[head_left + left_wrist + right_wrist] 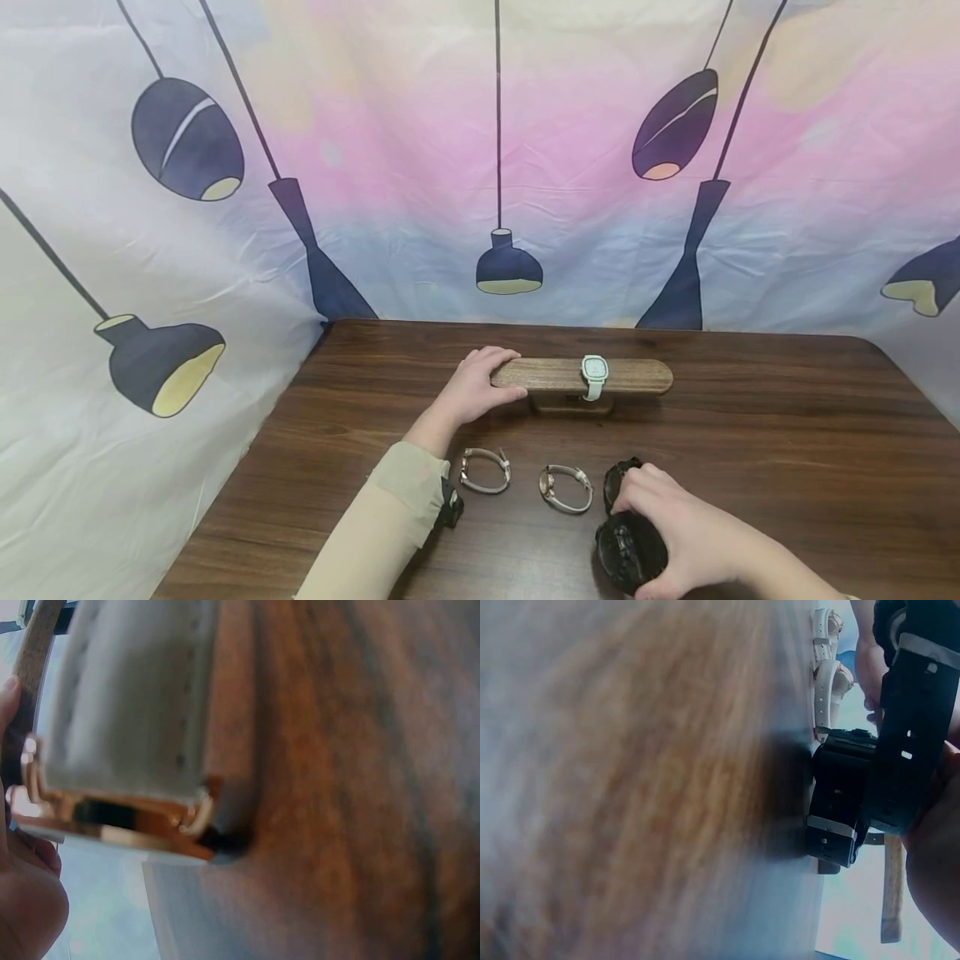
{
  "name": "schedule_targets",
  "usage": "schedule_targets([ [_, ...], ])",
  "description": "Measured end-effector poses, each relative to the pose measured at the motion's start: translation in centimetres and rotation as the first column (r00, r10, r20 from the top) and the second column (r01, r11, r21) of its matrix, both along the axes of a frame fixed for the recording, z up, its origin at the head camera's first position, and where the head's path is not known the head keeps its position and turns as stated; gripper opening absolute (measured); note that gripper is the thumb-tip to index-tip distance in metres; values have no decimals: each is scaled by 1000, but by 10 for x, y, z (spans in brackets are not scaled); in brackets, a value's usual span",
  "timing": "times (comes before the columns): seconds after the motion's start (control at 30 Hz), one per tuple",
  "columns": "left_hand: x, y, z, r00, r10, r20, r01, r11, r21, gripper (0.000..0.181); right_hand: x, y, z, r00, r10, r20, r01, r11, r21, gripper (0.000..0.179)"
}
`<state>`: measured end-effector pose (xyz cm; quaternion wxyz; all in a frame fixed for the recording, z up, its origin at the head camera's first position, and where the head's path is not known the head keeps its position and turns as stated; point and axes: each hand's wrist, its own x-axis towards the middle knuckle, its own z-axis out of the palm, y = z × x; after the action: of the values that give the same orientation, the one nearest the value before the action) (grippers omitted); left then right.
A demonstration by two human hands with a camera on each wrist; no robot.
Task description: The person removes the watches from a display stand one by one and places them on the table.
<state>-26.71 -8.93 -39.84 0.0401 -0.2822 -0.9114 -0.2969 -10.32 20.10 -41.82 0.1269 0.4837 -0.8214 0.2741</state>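
A dark brown, wood-grained table [787,433] with rounded far corners carries a wooden stand [551,376], its base resting near the far edge under a long bar with rounded ends. Nearer, a left pale-strapped watch [465,468] and a right pale-strapped watch [546,484] lie apart, straps looped closed. Right of them a farther black watch [616,483] sits on the wood; whether the nearer black watch [628,553] touches it is hard to tell.

black watch [624,552] | pale-mint watch [595,367] | brown-grained stand [551,376] | navy lamp-print backdrop [420,183]
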Motion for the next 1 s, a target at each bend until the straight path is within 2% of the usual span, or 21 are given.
schedule_targets([
  [0.3, 0, 0, -1, 1000, -6, -7, 6, 1000, 5, 60, -1, 0, -5, 999, -7, -43, 9, 1000, 29, 62],
  [0.6, -1, 0, -2, 1000, -10, -4, 10, 1000, 9, 61, 3, -2, -3, 990, -47, -136, 57, 996, 68, 65],
  [0.73, -1, 0, -2, 1000, -8, -5, 8, 1000, 13, 61, 4, -1, -5, 987, -81, -138, 96, 990, 103, 69],
  [1.0, 0, 0, -1, 1000, -6, -13, 6, 1000, 20, 61, 4, -1, -7, 984, -78, -158, 94, 991, 97, 71],
])
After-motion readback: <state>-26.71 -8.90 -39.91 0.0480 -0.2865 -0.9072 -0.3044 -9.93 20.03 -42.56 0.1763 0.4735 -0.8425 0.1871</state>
